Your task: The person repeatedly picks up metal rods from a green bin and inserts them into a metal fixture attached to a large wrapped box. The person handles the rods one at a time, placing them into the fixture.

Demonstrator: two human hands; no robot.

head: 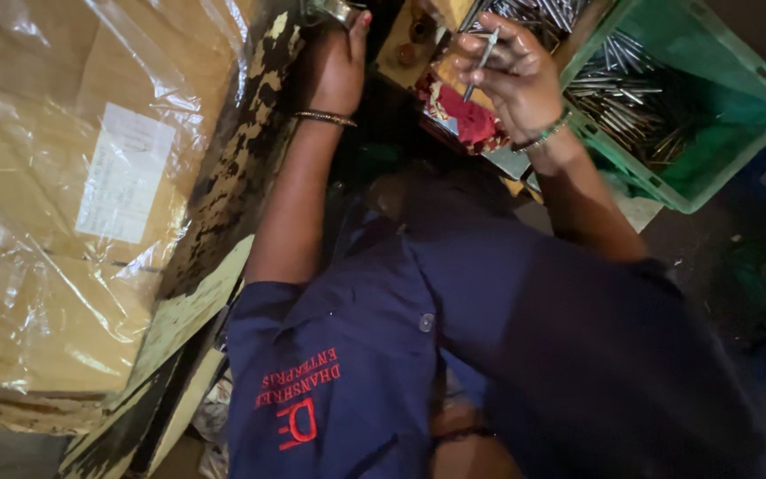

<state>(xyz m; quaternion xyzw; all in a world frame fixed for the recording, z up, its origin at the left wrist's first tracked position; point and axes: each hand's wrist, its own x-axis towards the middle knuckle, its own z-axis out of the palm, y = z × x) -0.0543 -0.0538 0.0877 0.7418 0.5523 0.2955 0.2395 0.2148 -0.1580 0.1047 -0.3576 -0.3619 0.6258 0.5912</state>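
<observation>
My right hand is raised over the bench and pinches a thin metal pin between its fingers; a beaded bracelet sits on that wrist. My left hand reaches to the top edge of the view, where its fingers close on a shiny metal part that is mostly cut off by the frame. A thin bangle circles the left wrist. My dark blue shirt fills the lower middle.
A green plastic crate at the right holds several metal pins. More pins lie in a tray at the top. A red cloth lies under my right hand. A plastic-wrapped cardboard box stands at the left.
</observation>
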